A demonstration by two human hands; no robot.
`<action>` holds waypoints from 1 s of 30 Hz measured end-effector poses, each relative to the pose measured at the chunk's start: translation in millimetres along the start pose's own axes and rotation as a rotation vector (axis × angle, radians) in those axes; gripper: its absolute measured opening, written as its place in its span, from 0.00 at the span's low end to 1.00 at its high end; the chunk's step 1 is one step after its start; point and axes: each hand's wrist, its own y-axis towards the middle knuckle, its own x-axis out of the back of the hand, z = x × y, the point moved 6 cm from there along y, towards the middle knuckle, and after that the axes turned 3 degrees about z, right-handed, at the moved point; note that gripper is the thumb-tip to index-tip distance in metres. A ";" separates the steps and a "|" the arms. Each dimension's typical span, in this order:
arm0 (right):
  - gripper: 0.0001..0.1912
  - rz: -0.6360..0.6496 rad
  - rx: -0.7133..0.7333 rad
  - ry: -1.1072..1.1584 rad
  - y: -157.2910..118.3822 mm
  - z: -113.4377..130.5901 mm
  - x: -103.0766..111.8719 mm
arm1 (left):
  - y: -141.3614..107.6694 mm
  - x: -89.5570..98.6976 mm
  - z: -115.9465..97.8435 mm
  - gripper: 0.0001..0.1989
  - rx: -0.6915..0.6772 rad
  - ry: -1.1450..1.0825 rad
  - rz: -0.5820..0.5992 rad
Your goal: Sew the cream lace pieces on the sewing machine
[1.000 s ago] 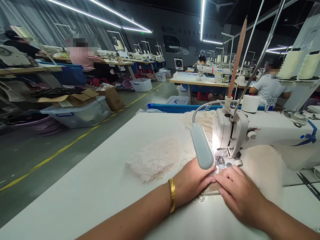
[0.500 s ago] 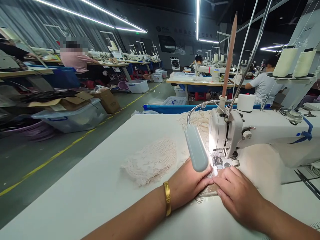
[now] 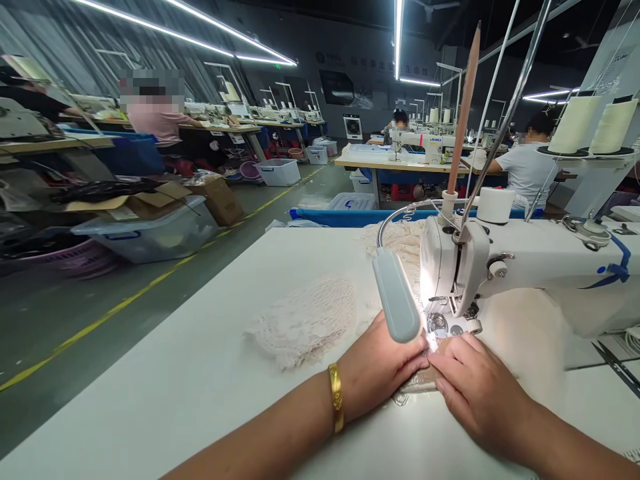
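Beneath the needle area of a white sewing machine (image 3: 540,257), both hands press together on a beige, lace-edged fabric (image 3: 421,380). My left hand (image 3: 371,367), with a gold bangle on its wrist, has its thumb closed down on the cloth; a grey lamp (image 3: 397,297) hides some of its fingers. My right hand (image 3: 480,383) curls its fingers onto the same fabric, close in front of the presser foot. The thumb and fingertips of the two hands nearly touch. A loose cream lace piece (image 3: 310,323) lies on the white table left of my left hand.
More lace cloth (image 3: 400,237) is bunched behind the lamp. Dark pointed scissors (image 3: 617,360) lie at the right edge. Thread cones (image 3: 575,125) stand above the machine. Plastic bins (image 3: 155,230) and cartons sit on the floor left of the table. Several people work at other machines.
The whole view has shifted slightly, so things sit a little further right. Both hands keep their places on the fabric by the presser foot.
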 end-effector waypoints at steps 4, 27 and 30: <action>0.15 0.003 -0.010 0.005 0.0 -2.0 -1.1 | 1.3 5.5 -4.5 0.13 -0.028 0.030 -0.054; 0.17 -0.038 -0.063 -0.085 2.1 -6.7 4.4 | 4.1 12.0 -9.0 0.12 -0.019 0.051 -0.103; 0.19 -0.032 -0.048 -0.104 2.3 -6.0 2.6 | 3.9 13.1 -10.8 0.12 -0.033 0.051 -0.110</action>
